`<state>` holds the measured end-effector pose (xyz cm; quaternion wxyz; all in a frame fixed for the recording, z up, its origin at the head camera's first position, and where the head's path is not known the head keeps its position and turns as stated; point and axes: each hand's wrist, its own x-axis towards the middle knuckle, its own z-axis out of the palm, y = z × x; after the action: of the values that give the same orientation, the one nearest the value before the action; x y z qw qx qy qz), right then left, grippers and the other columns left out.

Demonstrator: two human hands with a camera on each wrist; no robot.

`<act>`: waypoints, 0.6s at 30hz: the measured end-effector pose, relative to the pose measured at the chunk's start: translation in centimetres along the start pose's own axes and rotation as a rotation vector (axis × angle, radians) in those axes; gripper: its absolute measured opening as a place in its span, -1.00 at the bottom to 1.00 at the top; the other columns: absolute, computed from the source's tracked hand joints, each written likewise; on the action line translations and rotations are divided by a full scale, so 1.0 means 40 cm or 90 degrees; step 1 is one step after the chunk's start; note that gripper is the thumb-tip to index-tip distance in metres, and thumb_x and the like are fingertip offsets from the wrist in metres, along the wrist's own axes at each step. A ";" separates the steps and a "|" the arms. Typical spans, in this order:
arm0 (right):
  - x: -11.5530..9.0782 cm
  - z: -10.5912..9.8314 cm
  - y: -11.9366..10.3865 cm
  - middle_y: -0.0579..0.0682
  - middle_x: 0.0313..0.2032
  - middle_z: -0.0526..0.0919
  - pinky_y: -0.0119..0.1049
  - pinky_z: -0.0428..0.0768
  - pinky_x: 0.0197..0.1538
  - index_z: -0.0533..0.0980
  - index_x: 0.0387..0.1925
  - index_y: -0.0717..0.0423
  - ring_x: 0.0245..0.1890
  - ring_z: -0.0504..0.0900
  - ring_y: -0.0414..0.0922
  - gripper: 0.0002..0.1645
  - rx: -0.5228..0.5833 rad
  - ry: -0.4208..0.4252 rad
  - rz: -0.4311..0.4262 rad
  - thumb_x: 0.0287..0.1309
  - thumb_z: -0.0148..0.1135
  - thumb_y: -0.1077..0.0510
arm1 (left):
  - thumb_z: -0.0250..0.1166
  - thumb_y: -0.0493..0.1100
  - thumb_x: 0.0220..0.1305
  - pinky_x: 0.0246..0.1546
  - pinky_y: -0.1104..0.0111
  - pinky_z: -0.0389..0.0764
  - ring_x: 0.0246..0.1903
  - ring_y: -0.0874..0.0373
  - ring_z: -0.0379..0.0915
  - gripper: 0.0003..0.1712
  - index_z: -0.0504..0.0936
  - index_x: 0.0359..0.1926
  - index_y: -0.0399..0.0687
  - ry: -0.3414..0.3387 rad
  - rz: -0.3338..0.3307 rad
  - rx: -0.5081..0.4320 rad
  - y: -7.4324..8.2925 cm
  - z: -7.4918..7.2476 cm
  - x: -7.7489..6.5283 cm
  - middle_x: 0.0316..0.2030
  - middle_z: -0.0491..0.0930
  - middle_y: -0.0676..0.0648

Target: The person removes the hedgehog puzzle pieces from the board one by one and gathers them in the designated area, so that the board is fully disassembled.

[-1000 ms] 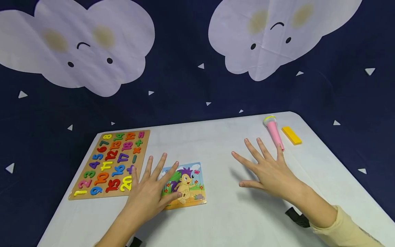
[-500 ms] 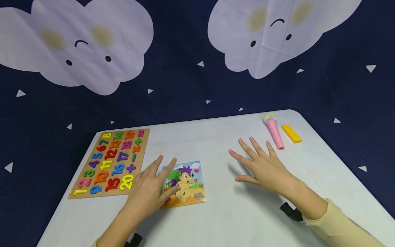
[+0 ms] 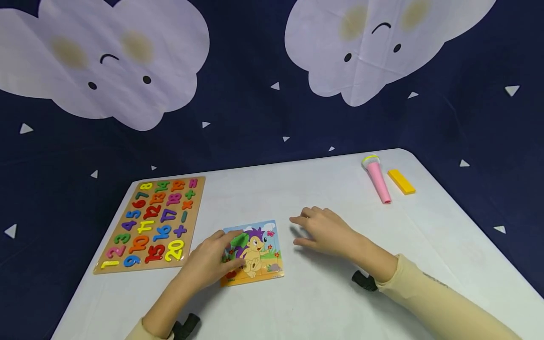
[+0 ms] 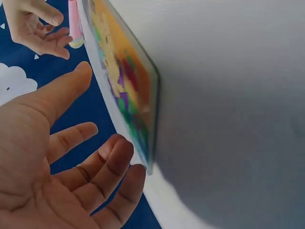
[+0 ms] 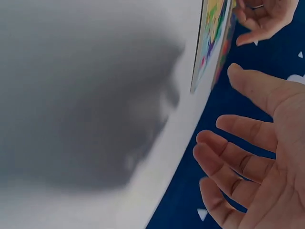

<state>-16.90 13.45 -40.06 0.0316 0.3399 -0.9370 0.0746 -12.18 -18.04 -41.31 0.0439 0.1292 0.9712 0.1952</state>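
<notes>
1. Here's the count: one hedgehog puzzle [image 3: 257, 252], one number board [image 3: 192, 217] carrying numerals 1 to 20 and five signs, one pink microphone [image 3: 378, 180] and one yellow block [image 3: 401, 182], all on one white table [image 3: 306, 302]. Two hands are in play.
2. To the puzzle now! It lies flat at the left hand [image 3: 212, 259], whose fingers curve loosely along its left edge, thumb reaching over its picture. Nothing is gripped; whether the skin touches the puzzle, one can't tell.
3. The right hand [image 3: 325, 231] is just right of the puzzle, apart from it, fingers relaxed and gently bent, holding nothing.
4. Around the puzzle: the board sits to its left, the microphone and block well beyond its far right corner.
5. And what a change from a second ago! The right hand has swept in towards the puzzle, and both hands' widely spread fingers have drawn together and bent. The puzzle itself hasn't budged.
</notes>
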 end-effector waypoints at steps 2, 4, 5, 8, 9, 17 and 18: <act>0.022 0.009 -0.011 0.03 0.02 0.75 -0.11 0.68 -0.09 0.69 0.27 0.06 -0.09 0.68 -0.05 -0.33 0.017 -0.012 -0.008 0.26 0.53 -0.21 | 0.64 0.08 0.21 -0.32 0.35 0.55 -0.34 0.23 0.43 -0.22 0.61 0.42 0.11 -0.005 0.003 -0.023 -0.005 0.004 0.006 -0.23 0.59 0.03; 0.041 0.020 -0.021 0.04 0.04 0.76 -0.11 0.70 -0.06 0.69 0.27 0.07 -0.05 0.70 -0.04 -0.34 0.023 -0.024 -0.016 0.27 0.53 -0.20 | 0.65 0.06 0.20 -0.28 0.36 0.57 -0.32 0.24 0.44 -0.23 0.61 0.41 0.11 -0.009 0.005 -0.040 -0.010 0.009 0.013 -0.22 0.60 0.04; 0.050 0.026 -0.025 0.04 0.04 0.76 -0.11 0.71 -0.06 0.69 0.26 0.08 -0.04 0.71 -0.03 -0.34 0.022 -0.028 -0.022 0.27 0.53 -0.19 | 0.65 0.04 0.20 -0.26 0.36 0.58 -0.31 0.24 0.44 -0.23 0.61 0.41 0.11 -0.012 0.006 -0.048 -0.012 0.012 0.017 -0.22 0.60 0.05; 0.074 0.041 -0.035 0.05 0.04 0.77 -0.10 0.73 -0.02 0.69 0.25 0.10 0.00 0.73 0.00 -0.36 0.016 -0.041 -0.038 0.29 0.51 -0.17 | 0.67 -0.02 0.18 -0.21 0.36 0.59 -0.28 0.24 0.43 -0.23 0.62 0.40 0.10 -0.022 0.010 -0.067 -0.017 0.018 0.027 -0.23 0.58 0.06; 0.082 0.045 -0.037 0.06 0.03 0.76 -0.09 0.74 -0.01 0.69 0.24 0.11 0.00 0.73 0.00 -0.37 0.021 -0.043 -0.043 0.30 0.52 -0.17 | 0.67 -0.04 0.17 -0.20 0.37 0.59 -0.28 0.24 0.43 -0.24 0.63 0.39 0.09 -0.025 0.011 -0.072 -0.019 0.020 0.031 -0.23 0.57 0.06; 0.137 0.076 -0.033 0.09 -0.03 0.76 -0.15 0.76 0.04 0.72 0.17 0.23 -0.06 0.72 -0.04 -0.41 0.121 -0.040 -0.041 0.29 0.54 -0.09 | 0.63 -0.09 0.23 -0.25 0.43 0.51 -0.28 0.21 0.38 -0.35 0.69 0.34 0.10 -0.045 0.007 -0.096 -0.028 0.030 0.055 -0.27 0.52 0.06; 0.141 0.080 -0.032 0.09 -0.03 0.76 -0.16 0.76 0.04 0.72 0.16 0.23 -0.06 0.72 -0.04 -0.42 0.130 -0.038 -0.043 0.29 0.55 -0.07 | 0.63 -0.09 0.23 -0.25 0.42 0.49 -0.28 0.20 0.38 -0.35 0.69 0.34 0.11 -0.046 0.006 -0.097 -0.029 0.031 0.057 -0.27 0.51 0.06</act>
<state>-20.42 8.39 -42.43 -0.0284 0.3747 -0.9131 0.1583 -14.49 -18.00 -42.98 0.0880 0.1368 0.9508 0.2639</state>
